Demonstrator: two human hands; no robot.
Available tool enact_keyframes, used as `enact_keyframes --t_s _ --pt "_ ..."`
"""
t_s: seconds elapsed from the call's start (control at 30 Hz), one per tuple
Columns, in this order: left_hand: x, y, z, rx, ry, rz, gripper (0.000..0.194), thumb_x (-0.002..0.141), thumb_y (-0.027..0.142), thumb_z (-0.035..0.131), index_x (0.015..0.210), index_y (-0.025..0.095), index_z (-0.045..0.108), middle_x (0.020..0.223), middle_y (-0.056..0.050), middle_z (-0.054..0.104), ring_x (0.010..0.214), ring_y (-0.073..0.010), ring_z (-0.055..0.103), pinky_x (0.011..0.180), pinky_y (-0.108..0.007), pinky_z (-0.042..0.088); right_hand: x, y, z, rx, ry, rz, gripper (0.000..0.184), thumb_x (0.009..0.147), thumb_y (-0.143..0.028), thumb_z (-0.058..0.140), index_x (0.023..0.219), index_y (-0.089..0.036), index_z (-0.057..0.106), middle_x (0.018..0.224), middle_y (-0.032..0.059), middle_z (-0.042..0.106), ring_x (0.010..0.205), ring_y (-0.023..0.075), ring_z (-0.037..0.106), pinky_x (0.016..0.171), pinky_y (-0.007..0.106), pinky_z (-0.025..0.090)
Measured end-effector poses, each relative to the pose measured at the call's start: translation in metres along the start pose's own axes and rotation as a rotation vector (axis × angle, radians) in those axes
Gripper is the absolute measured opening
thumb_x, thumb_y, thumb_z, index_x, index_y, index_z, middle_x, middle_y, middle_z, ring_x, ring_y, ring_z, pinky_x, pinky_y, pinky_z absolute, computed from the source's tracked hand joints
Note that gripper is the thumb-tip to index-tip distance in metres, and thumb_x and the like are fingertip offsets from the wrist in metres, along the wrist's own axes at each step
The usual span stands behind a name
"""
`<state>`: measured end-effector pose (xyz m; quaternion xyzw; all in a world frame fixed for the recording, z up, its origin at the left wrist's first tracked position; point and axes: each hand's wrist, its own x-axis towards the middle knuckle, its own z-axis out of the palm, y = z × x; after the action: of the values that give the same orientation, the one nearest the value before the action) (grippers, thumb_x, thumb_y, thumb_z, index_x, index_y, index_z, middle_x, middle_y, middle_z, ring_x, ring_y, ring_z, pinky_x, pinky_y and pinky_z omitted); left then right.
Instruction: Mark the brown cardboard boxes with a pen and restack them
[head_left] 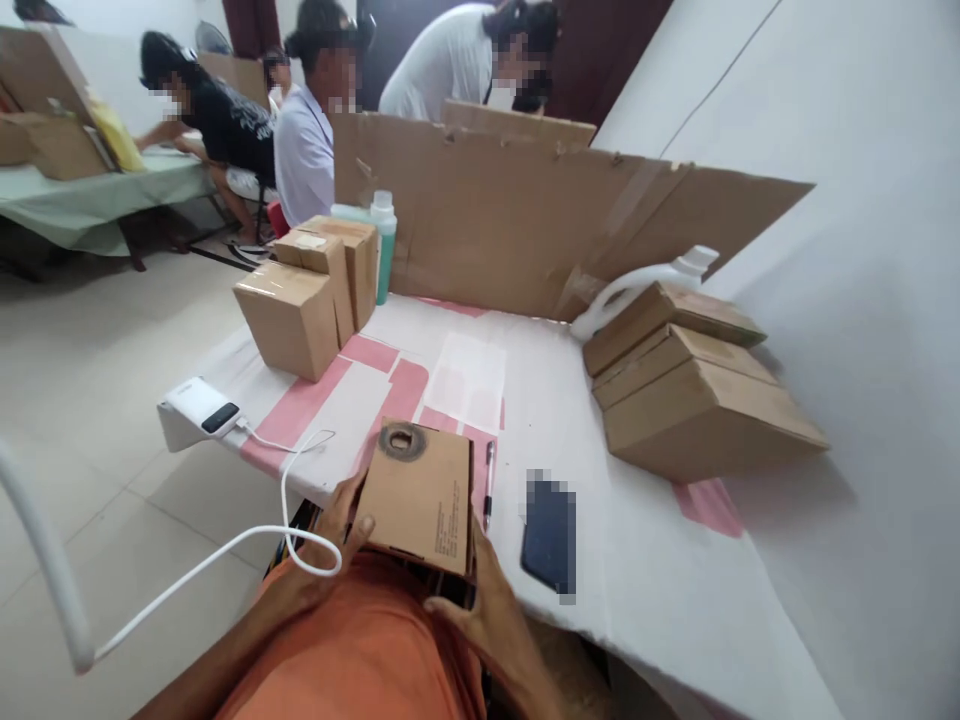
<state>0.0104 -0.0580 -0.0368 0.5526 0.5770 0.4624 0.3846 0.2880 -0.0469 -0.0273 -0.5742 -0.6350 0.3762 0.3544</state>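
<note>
Orange cloth over the lap is filling the bottom of the view, and just above it a small cardboard box is being held at the near edge of the counter, partly over the lap. The left hand is being pressed against the box's left side with its thumb on the top face; the right hand is being curled round the lower right corner, so both hands are closed on the box. A brown tape roll is being carried on the box's far end, and it could be tipped off if the box is tilted. A white cable is looping over the left wrist from a white power bank sitting at the counter's left corner; a pull of that hand could drag the power bank over the edge. A pen and a dark phone are lying just beside the box and could be knocked by the right hand. Stacked boxes are standing well apart at the far left.
</note>
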Motion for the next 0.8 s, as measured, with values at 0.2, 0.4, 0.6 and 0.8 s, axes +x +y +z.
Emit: enact_keyframes --t_s 0.2,0.4,0.6,0.8 --pt "0.008 0.034 -0.013 0.041 0.104 0.144 0.076 0.104 0.062 0.053 0.169 0.026 0.039 0.162 -0.017 0.053 0.147 -0.037 0.055 0.122 -0.058 0.047 0.026 -0.042 0.002 0.135 -0.005 0.012 0.071 0.088 -0.056 0.076 0.15 -0.025 0.062 0.127 0.0136 0.08 0.105 0.0344 0.081 0.083 0.045 0.069" --pt "0.075 0.07 -0.01 0.007 0.328 0.096 0.07 0.102 0.064 0.055 0.16 0.024 0.051 0.155 -0.018 0.057 0.149 -0.0391 0.048 0.128 -0.066 0.035 0.098 -0.114 -0.009 -0.009 -0.006 -0.101 0.08 0.093 -0.078 0.058 0.145 -0.017 0.059 0.08 0.0059 0.077 0.068 0.0292 0.075 0.067 0.04 0.062" --pt "0.122 0.093 -0.024 -0.063 0.67 0.12 0.076 0.104 0.063 0.054 0.167 0.024 0.035 0.172 -0.018 0.038 0.164 -0.0353 0.028 0.135 -0.06 0.021 0.147 -0.178 0.026 0.024 -0.136 -0.223 0.066 0.095 -0.075 0.057 0.133 -0.021 0.058 0.077 0.0011 0.073 0.061 0.0229 0.068 0.062 0.035 0.056" --pt "0.135 0.09 -0.091 -0.009 1.061 0.05 0.079 0.104 0.062 0.052 0.167 0.02 0.031 0.172 -0.022 0.037 0.163 -0.0369 0.029 0.136 -0.059 0.02 0.185 -0.219 0.102 0.167 -0.308 -0.377 0.056 0.096 -0.065 0.063 0.129 -0.02 0.062 0.078 -0.0004 0.07 0.063 0.02 0.066 0.062 0.031 0.054"
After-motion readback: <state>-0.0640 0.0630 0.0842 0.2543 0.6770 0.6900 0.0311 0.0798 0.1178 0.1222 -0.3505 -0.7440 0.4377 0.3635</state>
